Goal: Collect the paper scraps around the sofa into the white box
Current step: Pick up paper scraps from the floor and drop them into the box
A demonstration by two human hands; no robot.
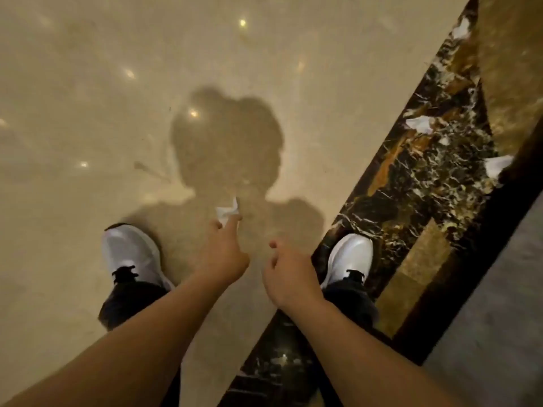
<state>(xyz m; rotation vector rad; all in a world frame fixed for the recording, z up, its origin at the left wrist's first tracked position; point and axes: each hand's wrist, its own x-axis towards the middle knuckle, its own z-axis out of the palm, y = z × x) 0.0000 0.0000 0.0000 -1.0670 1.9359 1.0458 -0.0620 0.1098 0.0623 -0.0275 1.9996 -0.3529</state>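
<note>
My left hand (224,248) reaches down toward the beige floor and pinches a small white paper scrap (227,210) between thumb and fingertips. Just to its right hangs my right hand (286,271), fingers loosely curled with nothing in them. Three more white paper scraps lie on the dark marbled floor strip at the right: one at the top (461,30), one in the middle (418,124), one lower (496,165) at the edge of a dark band. The white box and the sofa are out of sight.
My two white shoes (129,254) (349,257) stand on the floor, the right one on the dark marbled strip (426,183). A black band (470,259) and a grey surface (499,333) border the strip at the right. Glossy beige floor (117,98) spreads left, with my shadow on it.
</note>
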